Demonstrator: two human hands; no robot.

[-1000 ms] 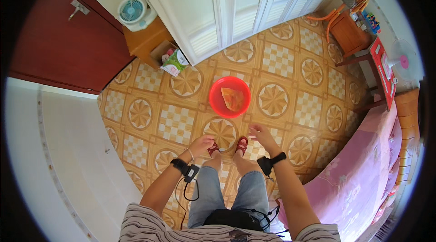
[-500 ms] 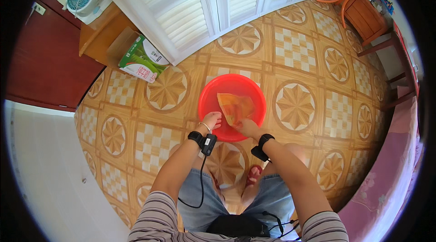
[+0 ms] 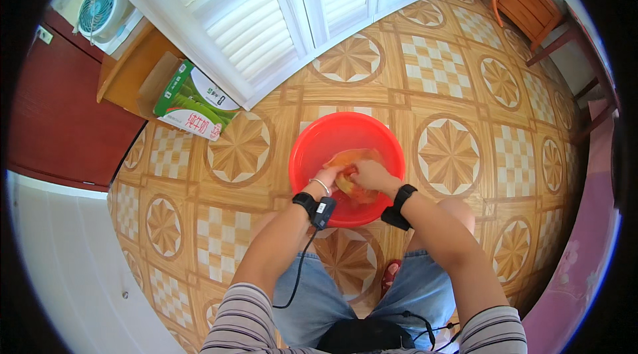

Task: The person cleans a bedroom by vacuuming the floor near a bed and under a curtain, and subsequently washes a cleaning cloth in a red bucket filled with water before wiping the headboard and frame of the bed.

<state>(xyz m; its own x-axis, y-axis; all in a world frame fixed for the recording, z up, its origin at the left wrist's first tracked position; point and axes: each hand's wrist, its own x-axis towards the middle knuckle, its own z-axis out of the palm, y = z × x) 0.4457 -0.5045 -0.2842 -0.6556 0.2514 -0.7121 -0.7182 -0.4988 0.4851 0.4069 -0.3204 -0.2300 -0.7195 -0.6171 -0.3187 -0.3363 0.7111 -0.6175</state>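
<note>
A round red basin (image 3: 301, 145) stands on the floor between my feet, seemingly with water in it. Inside lies a wet yellow-orange cloth (image 3: 359, 155), bunched near the middle and partly hidden by my fingers. My left hand (image 3: 327, 177) is closed on the cloth's left part. Close beside it, my right hand (image 3: 372, 177) grips the cloth with curled fingers, knuckles up. Both hands are low inside the basin and nearly touch.
An open green-and-white carton (image 3: 196, 105) sits left of the basin by a wooden cabinet (image 3: 126, 72) with a small fan (image 3: 98, 10) on it. White louvered doors (image 3: 252, 35) run along the back. A wooden drawer unit (image 3: 528, 8) stands far right.
The cloth, earlier spread out and hanging from my right hand, is now bunched lower in the basin. My left hand has moved right and taken hold of it. The view has shifted slightly.
</note>
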